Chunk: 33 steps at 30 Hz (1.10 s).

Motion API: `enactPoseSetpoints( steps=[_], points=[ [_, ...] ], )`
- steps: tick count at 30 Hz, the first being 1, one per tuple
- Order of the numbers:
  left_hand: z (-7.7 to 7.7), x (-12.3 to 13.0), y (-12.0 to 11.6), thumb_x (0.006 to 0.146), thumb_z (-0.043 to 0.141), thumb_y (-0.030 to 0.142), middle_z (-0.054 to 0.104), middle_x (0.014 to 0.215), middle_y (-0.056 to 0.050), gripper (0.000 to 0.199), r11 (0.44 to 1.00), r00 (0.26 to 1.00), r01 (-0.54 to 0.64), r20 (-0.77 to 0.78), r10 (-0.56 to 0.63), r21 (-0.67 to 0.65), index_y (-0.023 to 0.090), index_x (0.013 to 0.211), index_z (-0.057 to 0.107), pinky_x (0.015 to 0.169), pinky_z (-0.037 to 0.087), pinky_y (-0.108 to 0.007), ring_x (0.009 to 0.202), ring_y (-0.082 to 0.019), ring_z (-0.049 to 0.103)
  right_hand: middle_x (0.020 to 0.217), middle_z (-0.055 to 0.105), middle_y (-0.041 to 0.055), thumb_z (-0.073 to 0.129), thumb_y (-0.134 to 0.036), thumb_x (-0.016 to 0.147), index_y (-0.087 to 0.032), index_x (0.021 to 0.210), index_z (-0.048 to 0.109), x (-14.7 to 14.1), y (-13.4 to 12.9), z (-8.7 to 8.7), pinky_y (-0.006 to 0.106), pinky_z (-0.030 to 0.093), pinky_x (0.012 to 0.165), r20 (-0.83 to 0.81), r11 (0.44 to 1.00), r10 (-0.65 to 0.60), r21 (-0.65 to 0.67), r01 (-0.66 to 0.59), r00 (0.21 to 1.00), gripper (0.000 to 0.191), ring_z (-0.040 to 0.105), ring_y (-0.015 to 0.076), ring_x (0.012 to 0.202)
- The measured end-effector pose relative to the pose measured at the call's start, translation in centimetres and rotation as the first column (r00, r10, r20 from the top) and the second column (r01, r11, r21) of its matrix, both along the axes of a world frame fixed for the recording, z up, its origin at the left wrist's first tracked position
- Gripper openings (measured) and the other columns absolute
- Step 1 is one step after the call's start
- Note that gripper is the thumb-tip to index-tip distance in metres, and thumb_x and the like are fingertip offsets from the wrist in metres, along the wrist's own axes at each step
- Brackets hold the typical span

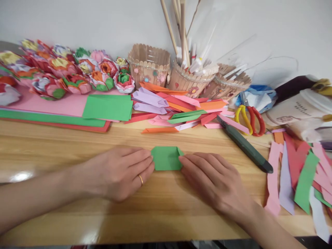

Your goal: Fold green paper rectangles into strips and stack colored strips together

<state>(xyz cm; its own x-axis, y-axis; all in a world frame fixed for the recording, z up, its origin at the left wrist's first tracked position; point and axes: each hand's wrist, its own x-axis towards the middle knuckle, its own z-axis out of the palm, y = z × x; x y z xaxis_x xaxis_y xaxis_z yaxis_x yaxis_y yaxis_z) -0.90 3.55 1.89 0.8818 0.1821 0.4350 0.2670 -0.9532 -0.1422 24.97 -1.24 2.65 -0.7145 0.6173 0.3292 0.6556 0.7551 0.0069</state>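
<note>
A small piece of green paper (166, 159) lies on the wooden table between my hands, its corners folded in; the upper right fold stands up slightly. My left hand (127, 173), with a ring on one finger, presses its closed fingertips on the paper's left end. The fingers of my right hand (212, 180) are together and hold down the right end. Both thumbs are mostly hidden. Just beyond the paper lies a pile of folded paper strips (178, 109) in orange, purple, red, pink and green.
Paper flowers (75, 74) and a stack of green sheets (107, 107) lie back left. Popsicle-stick baskets (149, 69) line the wall. To the right are a dark green cutter (246, 145), scissors (250, 119), loose paper strips (306, 180) and a lidded tub (298, 107).
</note>
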Motion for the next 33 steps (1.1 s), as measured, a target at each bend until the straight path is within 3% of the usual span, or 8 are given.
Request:
enactPoseSetpoints(
  steps=[4, 9, 11, 14, 20, 24, 33],
  points=[
    [-0.7, 0.2, -0.3, 0.098, 0.034, 0.01, 0.073, 0.087, -0.004, 0.037, 0.993, 0.989, -0.089, 0.112, 0.097, -0.072, 0.014, 0.085, 0.068, 0.076, 0.05, -0.029, 0.085, -0.017, 0.063, 0.09, 0.068, 0.0101, 0.053, -0.012, 0.09, -0.011, 0.097, 0.061, -0.6, 0.1, -0.4, 0.033, 0.052, 0.067, -0.144, 0.992, -0.097, -0.091, 0.084, 0.985, 0.012, 0.061, 0.02, 0.081],
    [-0.9, 0.7, -0.6, 0.096, 0.037, 0.01, 0.068, 0.076, -0.004, 0.036, 0.974, 0.98, -0.133, 0.124, 0.157, -0.181, 0.013, 0.076, 0.066, 0.064, 0.05, -0.027, 0.07, -0.015, 0.06, 0.087, 0.067, 0.0089, 0.057, -0.011, 0.087, -0.011, 0.096, 0.062, -0.8, 0.3, -0.7, 0.033, 0.053, 0.067, -0.217, 0.98, -0.095, -0.189, 0.054, 0.972, 0.01, 0.059, 0.0191, 0.08],
    [-0.9, 0.8, -0.5, 0.095, 0.038, 0.011, 0.066, 0.078, -0.005, 0.033, 0.955, 0.977, -0.142, 0.116, 0.177, -0.262, 0.013, 0.078, 0.066, 0.064, 0.05, -0.028, 0.072, -0.016, 0.06, 0.086, 0.067, 0.0079, 0.056, -0.011, 0.088, -0.013, 0.092, 0.062, -0.8, 0.4, -0.6, 0.032, 0.052, 0.068, -0.232, 0.974, -0.101, -0.222, 0.049, 0.967, 0.008, 0.059, 0.0186, 0.08],
    [-1.1, 0.9, -0.4, 0.096, 0.041, 0.017, 0.064, 0.083, -0.005, 0.029, 0.888, 0.976, -0.147, 0.08, 0.201, -0.436, 0.014, 0.081, 0.065, 0.069, 0.049, -0.031, 0.078, -0.018, 0.058, 0.086, 0.065, 0.008, 0.053, -0.012, 0.09, -0.014, 0.089, 0.062, -0.8, 0.5, -0.5, 0.032, 0.051, 0.067, -0.271, 0.954, -0.132, -0.296, 0.048, 0.953, 0.009, 0.058, 0.0181, 0.079],
    [-1.2, 1.1, -0.6, 0.092, 0.048, 0.015, 0.059, 0.083, -0.004, 0.018, 0.682, 0.938, -0.112, 0.15, 0.312, -0.722, 0.014, 0.081, 0.063, 0.072, 0.045, -0.03, 0.08, -0.016, 0.054, 0.086, 0.058, 0.0076, 0.051, -0.015, 0.091, -0.014, 0.087, 0.062, -1.2, 0.5, -0.5, 0.031, 0.05, 0.066, -0.321, 0.889, -0.257, -0.449, 0.093, 0.911, 0.012, 0.055, 0.0173, 0.078],
    [-0.8, 1.6, -0.7, 0.089, 0.051, 0.012, 0.057, 0.082, -0.004, 0.015, 0.616, 0.919, -0.158, 0.114, 0.378, -0.772, 0.013, 0.077, 0.06, 0.07, 0.043, -0.03, 0.079, -0.017, 0.053, 0.085, 0.057, 0.0074, 0.048, -0.015, 0.092, -0.014, 0.083, 0.06, -1.5, 0.6, -0.5, 0.03, 0.049, 0.064, -0.302, 0.873, -0.3, -0.468, 0.134, 0.905, 0.015, 0.055, 0.017, 0.076],
    [-0.9, 2.2, -0.7, 0.089, 0.047, 0.014, 0.052, 0.079, -0.004, 0.018, 0.602, 0.901, -0.25, 0.045, 0.431, -0.758, 0.014, 0.075, 0.056, 0.071, 0.04, -0.033, 0.08, -0.019, 0.049, 0.076, 0.054, 0.0046, 0.043, -0.014, 0.091, -0.016, 0.075, 0.054, -2.1, 1.0, -0.3, 0.029, 0.046, 0.057, -0.135, 0.874, -0.324, -0.423, 0.241, 0.936, 0.02, 0.053, 0.0161, 0.066]
  ],
)
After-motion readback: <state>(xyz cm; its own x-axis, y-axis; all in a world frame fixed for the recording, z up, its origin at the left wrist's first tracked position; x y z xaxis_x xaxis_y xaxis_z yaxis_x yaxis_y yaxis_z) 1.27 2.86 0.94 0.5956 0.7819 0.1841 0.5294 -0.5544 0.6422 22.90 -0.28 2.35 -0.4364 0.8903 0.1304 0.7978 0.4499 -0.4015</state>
